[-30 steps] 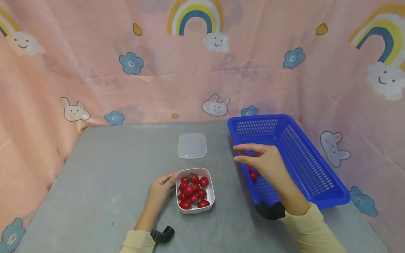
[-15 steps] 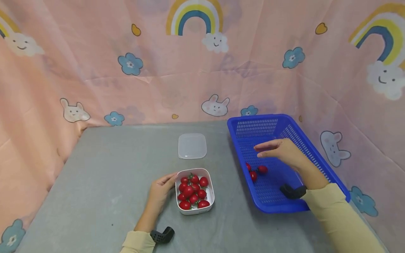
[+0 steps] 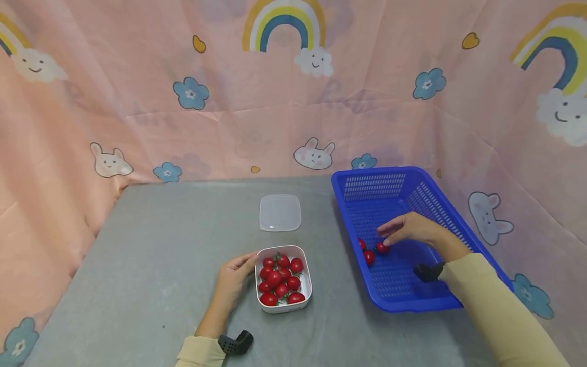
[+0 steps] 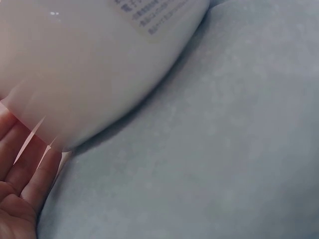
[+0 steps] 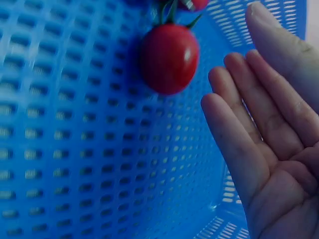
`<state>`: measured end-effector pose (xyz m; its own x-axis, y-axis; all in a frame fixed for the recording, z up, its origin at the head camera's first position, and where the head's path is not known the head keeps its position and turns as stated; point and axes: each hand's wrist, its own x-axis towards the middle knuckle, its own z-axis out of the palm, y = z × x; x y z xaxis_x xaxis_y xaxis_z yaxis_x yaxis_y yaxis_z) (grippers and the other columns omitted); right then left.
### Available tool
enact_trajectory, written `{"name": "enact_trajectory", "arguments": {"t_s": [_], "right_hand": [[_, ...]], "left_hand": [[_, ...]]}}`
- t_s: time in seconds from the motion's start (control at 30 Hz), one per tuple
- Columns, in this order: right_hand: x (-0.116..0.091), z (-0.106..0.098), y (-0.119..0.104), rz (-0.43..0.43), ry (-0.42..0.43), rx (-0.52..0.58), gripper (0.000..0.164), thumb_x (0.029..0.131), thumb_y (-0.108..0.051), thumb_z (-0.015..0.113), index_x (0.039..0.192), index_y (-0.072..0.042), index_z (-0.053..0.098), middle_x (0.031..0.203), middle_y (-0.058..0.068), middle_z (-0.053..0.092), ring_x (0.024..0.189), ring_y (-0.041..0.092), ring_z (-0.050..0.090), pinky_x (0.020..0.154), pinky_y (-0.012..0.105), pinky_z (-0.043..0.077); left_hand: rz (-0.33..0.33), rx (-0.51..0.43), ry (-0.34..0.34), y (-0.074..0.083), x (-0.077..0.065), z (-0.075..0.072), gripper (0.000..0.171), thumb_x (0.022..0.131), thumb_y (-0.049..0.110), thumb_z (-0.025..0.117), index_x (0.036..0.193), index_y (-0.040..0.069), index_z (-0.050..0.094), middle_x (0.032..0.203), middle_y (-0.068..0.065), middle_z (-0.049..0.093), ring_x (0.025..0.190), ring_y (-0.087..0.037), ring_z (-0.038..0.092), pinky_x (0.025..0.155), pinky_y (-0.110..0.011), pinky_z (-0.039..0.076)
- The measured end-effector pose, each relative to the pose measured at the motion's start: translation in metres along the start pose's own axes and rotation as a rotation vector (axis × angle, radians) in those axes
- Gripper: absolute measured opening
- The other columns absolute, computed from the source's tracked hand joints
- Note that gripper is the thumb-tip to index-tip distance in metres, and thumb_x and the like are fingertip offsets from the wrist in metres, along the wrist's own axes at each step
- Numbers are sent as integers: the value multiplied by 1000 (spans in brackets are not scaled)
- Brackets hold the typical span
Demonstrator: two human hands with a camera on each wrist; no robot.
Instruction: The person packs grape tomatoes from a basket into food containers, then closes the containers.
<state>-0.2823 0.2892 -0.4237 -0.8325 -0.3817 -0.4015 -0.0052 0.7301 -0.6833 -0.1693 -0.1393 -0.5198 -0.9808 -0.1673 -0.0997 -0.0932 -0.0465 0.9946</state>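
In the head view, a small white container (image 3: 284, 308) holds several red cherry tomatoes (image 3: 274, 279). My left hand (image 3: 232, 280) touches its left wall near the back corner; in the left wrist view, extended fingers (image 4: 42, 177) rest against the smooth white side. Inside the blue basket (image 3: 387, 306), my right hand (image 3: 415, 229) hovers low with thumb and fingers apart, just above a cherry tomato (image 3: 382, 248). The right wrist view shows that tomato (image 5: 169, 59) on the basket floor, beside the fingertips and not held. Two more tomatoes (image 3: 369, 257) lie by the basket's left wall.
A translucent square lid (image 3: 280, 212) lies flat on the grey table (image 3: 174, 265) behind the container. The basket's raised rim surrounds my right hand. A pink patterned curtain (image 3: 247, 117) hangs along the back and sides.
My right hand has moved right, from over the basket's left rim, and then down to the tomato inside. The left hand and the container have stayed in place.
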Motion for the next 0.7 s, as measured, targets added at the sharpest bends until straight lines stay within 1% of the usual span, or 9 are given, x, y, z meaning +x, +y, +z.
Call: {"name": "enact_trajectory", "arguments": {"t_s": [0.23,0.4,0.5,0.6,0.7], "right_hand": [[6,0,8,37,-46,33,51,84,-27,79,126,-1,67,122,15,71,117,31,66,109,72,26],[8,2,14,41,-66,18,50,84,-28,80,125,-2,68,122,15,71,119,32,64,109,70,30],[10,3,16,32,-62,-18,48,82,-28,81,122,-4,70,121,15,71,120,35,62,107,70,32],[11,5,16,23,-53,-52,44,82,-28,82,119,-5,73,118,14,73,120,36,61,106,70,34],[12,6,15,34,-35,-57,41,81,-29,82,114,-6,75,116,13,74,122,38,59,106,70,33]], "left_hand": [[6,3,-4,0,-1,-1,30,92,13,70,112,-8,71,98,3,77,89,1,67,81,-17,55],[0,5,-5,1,-1,0,29,92,14,70,112,-7,72,99,3,77,89,0,67,80,-18,55],[-1,9,-5,1,-1,0,29,92,16,70,111,-6,72,100,-1,78,90,-1,67,80,-19,55],[-3,19,-3,0,0,0,29,92,17,71,110,-5,73,104,-7,77,90,-1,67,80,-19,55],[3,43,-3,-1,0,0,30,92,19,71,111,-4,73,108,-11,76,91,0,67,81,-18,55]]}}
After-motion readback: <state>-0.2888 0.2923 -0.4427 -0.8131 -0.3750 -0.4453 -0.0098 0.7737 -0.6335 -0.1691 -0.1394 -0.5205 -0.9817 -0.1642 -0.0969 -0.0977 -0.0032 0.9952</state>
